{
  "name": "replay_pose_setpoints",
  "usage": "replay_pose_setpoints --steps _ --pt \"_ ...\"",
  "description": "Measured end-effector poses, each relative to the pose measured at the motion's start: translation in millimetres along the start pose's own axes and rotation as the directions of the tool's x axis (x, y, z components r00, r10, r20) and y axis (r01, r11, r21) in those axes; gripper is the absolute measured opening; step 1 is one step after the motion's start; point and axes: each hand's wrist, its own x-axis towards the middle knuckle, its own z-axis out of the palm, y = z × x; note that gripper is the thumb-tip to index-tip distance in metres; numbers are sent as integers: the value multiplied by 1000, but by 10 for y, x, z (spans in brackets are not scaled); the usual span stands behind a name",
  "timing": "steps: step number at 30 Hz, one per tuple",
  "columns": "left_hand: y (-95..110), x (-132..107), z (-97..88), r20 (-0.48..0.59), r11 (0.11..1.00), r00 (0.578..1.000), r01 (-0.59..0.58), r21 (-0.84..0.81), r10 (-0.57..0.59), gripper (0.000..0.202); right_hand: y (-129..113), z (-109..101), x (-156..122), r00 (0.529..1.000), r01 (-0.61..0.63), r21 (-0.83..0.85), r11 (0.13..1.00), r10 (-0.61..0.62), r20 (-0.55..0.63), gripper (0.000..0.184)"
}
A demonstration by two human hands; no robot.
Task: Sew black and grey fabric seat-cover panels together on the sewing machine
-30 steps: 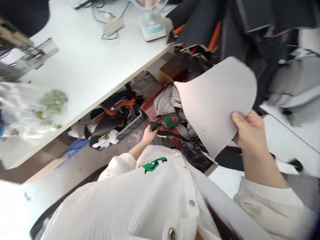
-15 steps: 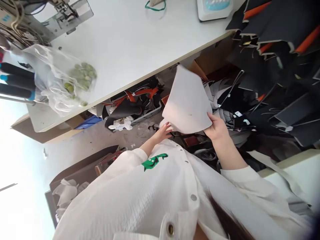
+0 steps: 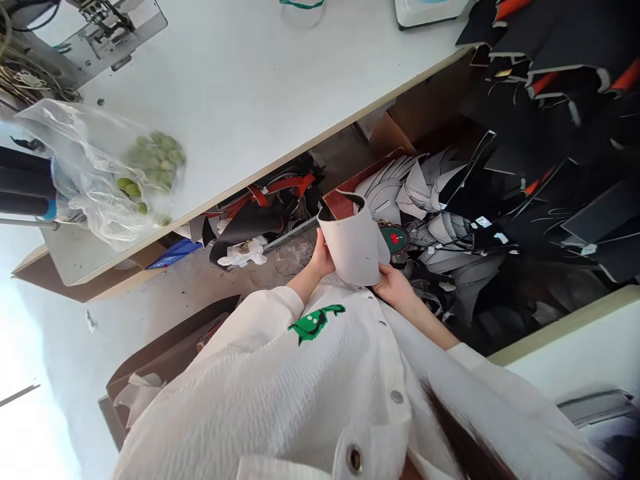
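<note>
A pale, bendy sheet piece [image 3: 350, 248] is curved into an open roll just in front of my shirt, its dark inner side showing at the top. My left hand [image 3: 323, 257] grips its left edge, with the fingers partly hidden behind it. At the lower right corner, my right hand [image 3: 394, 285] pinches the same piece between thumb and fingers. Beyond it, below the table edge, lie stacked grey-white cut pieces [image 3: 387, 190]. A dark green patch with a red mark [image 3: 395, 238] shows just right of the piece.
Above is a white table [image 3: 240, 87] with a sewing machine [image 3: 107, 33] and a plastic bag of green fruit [image 3: 155, 160]. Dark spools [image 3: 25, 180] stand at the left. Black panels [image 3: 555, 40] are piled at the right. A bin of scraps [image 3: 265, 220] sits under the table.
The sheet piece was spread nearly flat and upright; now it is bent into a curve and lower. My left hand has closed on its edge, and my right hand has moved left and down.
</note>
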Motion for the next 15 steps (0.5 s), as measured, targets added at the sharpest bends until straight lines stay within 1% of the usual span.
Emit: replay_pose_setpoints --steps 2,4,6,7,9,11,15 --pt "47 -44 -44 39 994 997 -70 89 67 81 74 -72 3 998 31 -8 999 -32 -59 25" --pt "95 -118 -111 130 964 984 -146 221 119 83 75 -148 21 989 98 -23 995 -99 -108 27" --pt "126 -191 -167 210 902 969 -202 382 128 90 47 -203 44 975 174 -52 983 -179 -130 29" --pt "130 -220 -182 231 864 965 -218 454 122 93 36 -217 55 967 211 -72 975 -219 -131 29" --pt "115 -262 -184 246 801 962 -240 548 120 95 28 -216 73 950 277 -119 953 -291 -117 30" --pt "82 -292 -149 252 771 960 -250 585 120 95 43 -186 83 933 330 -171 928 -349 -92 29" --pt "62 -358 15 245 726 958 -275 631 150 83 81 -113 86 908 397 -267 878 -418 -25 24"
